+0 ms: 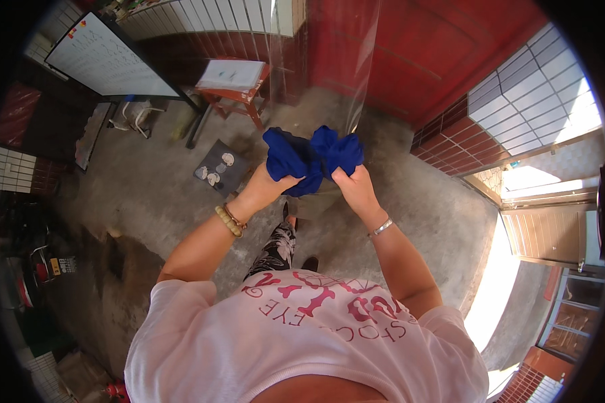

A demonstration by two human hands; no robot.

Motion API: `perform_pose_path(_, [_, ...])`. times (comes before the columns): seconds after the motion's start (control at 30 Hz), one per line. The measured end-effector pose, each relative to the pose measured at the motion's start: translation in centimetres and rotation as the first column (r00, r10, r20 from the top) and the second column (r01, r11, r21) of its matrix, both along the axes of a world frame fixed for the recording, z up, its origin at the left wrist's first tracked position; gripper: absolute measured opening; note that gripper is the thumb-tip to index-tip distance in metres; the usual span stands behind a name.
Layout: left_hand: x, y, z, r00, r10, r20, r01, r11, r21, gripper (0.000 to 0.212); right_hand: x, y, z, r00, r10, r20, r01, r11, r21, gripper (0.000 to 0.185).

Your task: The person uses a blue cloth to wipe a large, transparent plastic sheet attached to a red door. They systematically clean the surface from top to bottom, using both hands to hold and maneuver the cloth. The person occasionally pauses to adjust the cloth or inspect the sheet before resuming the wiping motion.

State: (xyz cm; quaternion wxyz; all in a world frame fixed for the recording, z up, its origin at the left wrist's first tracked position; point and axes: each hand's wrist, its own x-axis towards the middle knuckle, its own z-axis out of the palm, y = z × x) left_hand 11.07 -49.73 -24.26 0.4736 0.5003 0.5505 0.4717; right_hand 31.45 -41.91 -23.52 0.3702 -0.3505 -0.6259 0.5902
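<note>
A crumpled piece of dark blue cloth is bunched up in front of me, above the concrete floor. My left hand grips its left part, the fingers hidden in the folds. On the other side, my right hand is closed on the cloth's right part with the thumb on top. The two bunched parts meet between my hands. Whether the cloth is a garment, I cannot tell.
A dark mat with pale prints lies on the floor ahead to the left. Beyond it stand a reddish wooden stool and a whiteboard. Clear plastic strips hang before a red door. A vehicle part shows at left.
</note>
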Motion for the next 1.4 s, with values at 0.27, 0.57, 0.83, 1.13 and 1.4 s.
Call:
perform_pose_path(0.27, [4.1,-9.3,-0.2,0.999,-0.005,0.051,0.006,1.0,-0.008,0.031,4.3,-9.8,-2.2,0.999,0.011,0.048,-0.01,1.0,-0.006,0.022])
perform_pose_path(0.57, [4.0,-19.2,-2.7,0.994,-0.088,0.071,0.095,0.99,-0.104,0.027,4.9,-21.2,-3.8,0.986,-0.079,0.146,0.087,0.995,-0.048,0.024])
perform_pose_path(0.83, [2.1,-30.8,-7.0,0.983,-0.112,0.146,0.133,0.981,-0.143,0.032,3.1,-34.0,-6.1,0.971,-0.13,0.198,0.155,0.981,-0.115,0.023])
perform_pose_path(1.13, [0.8,-41.1,-5.2,0.979,-0.113,0.17,0.134,0.984,-0.114,0.022,1.5,-44.9,-5.5,0.968,-0.148,0.2,0.182,0.97,-0.161,0.028])
perform_pose_path(1.4, [2.7,-50.4,-7.1,0.983,-0.137,0.12,0.158,0.969,-0.19,0.034,3.7,-52.7,-6.9,0.982,-0.085,0.169,0.117,0.975,-0.191,0.028])
